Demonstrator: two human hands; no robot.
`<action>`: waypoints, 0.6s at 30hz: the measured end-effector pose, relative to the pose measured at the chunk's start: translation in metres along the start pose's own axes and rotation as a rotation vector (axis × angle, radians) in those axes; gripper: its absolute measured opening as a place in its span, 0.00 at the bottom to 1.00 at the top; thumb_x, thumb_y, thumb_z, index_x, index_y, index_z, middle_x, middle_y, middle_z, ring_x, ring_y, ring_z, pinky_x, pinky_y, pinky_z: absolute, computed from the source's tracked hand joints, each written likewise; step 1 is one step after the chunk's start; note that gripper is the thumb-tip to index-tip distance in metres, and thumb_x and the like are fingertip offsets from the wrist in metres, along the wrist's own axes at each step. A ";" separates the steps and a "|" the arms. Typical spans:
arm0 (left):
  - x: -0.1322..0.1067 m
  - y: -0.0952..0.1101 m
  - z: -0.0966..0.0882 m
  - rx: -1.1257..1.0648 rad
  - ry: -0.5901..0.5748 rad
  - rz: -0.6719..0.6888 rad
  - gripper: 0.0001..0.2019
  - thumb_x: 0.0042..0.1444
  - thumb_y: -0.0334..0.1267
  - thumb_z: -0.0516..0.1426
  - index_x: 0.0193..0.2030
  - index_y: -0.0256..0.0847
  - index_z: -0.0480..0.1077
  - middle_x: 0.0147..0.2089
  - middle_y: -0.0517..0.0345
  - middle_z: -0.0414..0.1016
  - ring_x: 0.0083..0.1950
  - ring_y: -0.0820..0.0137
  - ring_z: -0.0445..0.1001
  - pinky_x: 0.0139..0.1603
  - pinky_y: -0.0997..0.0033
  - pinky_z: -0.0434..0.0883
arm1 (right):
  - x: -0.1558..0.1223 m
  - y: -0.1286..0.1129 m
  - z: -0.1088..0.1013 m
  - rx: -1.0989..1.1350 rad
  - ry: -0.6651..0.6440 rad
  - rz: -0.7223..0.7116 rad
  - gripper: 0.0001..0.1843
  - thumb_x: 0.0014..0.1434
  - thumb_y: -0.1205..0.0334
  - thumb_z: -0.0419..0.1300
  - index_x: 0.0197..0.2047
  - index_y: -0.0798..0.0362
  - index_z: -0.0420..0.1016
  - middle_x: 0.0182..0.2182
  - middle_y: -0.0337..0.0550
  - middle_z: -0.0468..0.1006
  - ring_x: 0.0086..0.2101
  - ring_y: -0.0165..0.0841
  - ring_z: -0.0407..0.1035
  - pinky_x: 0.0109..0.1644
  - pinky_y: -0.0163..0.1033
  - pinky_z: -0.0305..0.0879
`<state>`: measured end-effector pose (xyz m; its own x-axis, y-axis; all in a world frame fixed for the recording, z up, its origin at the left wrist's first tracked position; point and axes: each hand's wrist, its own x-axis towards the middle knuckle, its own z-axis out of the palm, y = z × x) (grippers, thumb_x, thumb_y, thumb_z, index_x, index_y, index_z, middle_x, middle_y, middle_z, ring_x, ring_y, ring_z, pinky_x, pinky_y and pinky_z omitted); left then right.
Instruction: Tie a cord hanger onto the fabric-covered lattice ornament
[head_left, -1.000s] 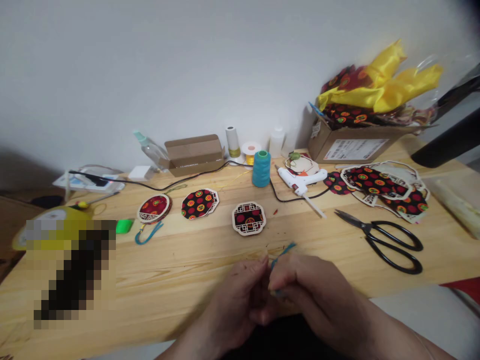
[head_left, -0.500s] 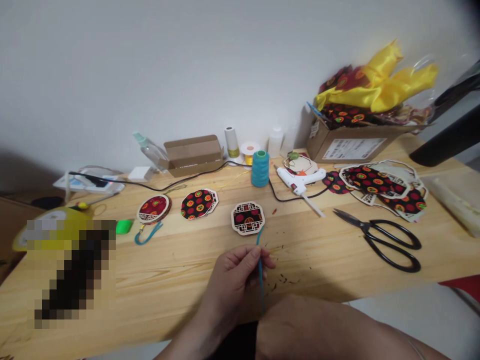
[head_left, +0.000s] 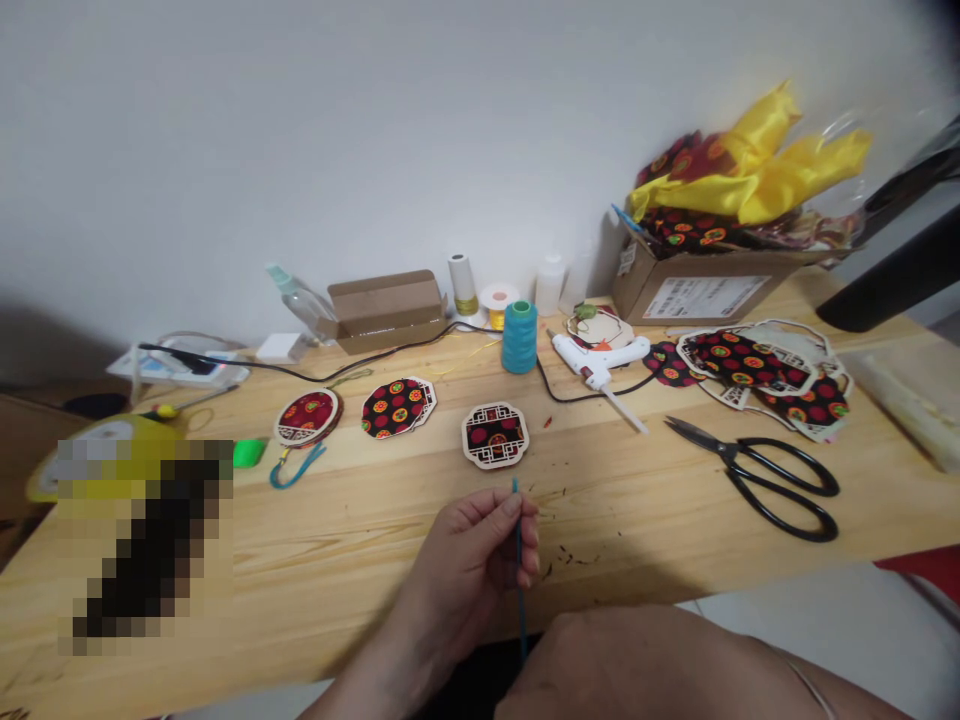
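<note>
My left hand [head_left: 480, 545] pinches a blue cord [head_left: 519, 580] between thumb and fingertips, over the near part of the wooden table [head_left: 322, 570]. A short end of the cord sticks up above the thumb, and the rest runs down towards my right hand [head_left: 592, 655]. That hand is low in the picture, seen from its back, its fingers hidden. Just beyond my left fingertips lies a wooden-framed ornament [head_left: 495, 437] with patterned dark fabric. A spool of blue thread [head_left: 520, 340] stands behind it.
Black scissors [head_left: 750, 475] lie to the right. Behind are a white glue gun [head_left: 600, 358] with its cord, fabric pieces [head_left: 750, 365] and a cardboard box [head_left: 697, 285]. On the left are a round ornament [head_left: 306, 415] with a blue loop and an octagonal piece [head_left: 397, 408].
The cord's upper end has slid down through my left fingers, from the ornament's edge to just above the thumb. My right hand has shifted slightly down. The ornament stays in place.
</note>
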<state>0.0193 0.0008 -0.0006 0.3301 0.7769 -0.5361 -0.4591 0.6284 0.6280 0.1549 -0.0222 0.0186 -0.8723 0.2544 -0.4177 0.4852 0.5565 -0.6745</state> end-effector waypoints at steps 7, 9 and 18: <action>-0.001 0.002 -0.003 -0.088 -0.011 -0.025 0.06 0.51 0.34 0.59 0.27 0.32 0.71 0.20 0.66 0.61 0.16 0.87 0.49 0.18 0.83 0.46 | 0.002 -0.001 -0.006 -0.153 0.025 -0.162 0.08 0.55 0.62 0.55 0.32 0.53 0.75 0.16 0.33 0.72 0.11 0.23 0.56 0.13 0.28 0.41; 0.000 0.002 -0.004 -0.069 0.017 -0.015 0.06 0.50 0.34 0.59 0.28 0.31 0.72 0.18 0.67 0.59 0.16 0.86 0.46 0.17 0.82 0.44 | 0.001 -0.001 -0.012 -0.157 -0.015 -0.151 0.06 0.53 0.63 0.57 0.29 0.54 0.74 0.16 0.33 0.72 0.11 0.23 0.57 0.13 0.28 0.41; -0.002 0.001 -0.007 0.070 0.127 0.018 0.08 0.49 0.37 0.60 0.30 0.31 0.75 0.15 0.69 0.54 0.17 0.84 0.46 0.18 0.79 0.43 | -0.065 0.028 -0.027 0.072 0.567 0.200 0.13 0.60 0.60 0.51 0.47 0.43 0.70 0.44 0.37 0.75 0.43 0.33 0.69 0.45 0.35 0.64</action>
<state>0.0123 -0.0009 -0.0029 0.2129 0.7798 -0.5887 -0.4037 0.6189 0.6738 0.2236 -0.0019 0.0438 -0.6508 0.7412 -0.1645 0.6286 0.4046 -0.6642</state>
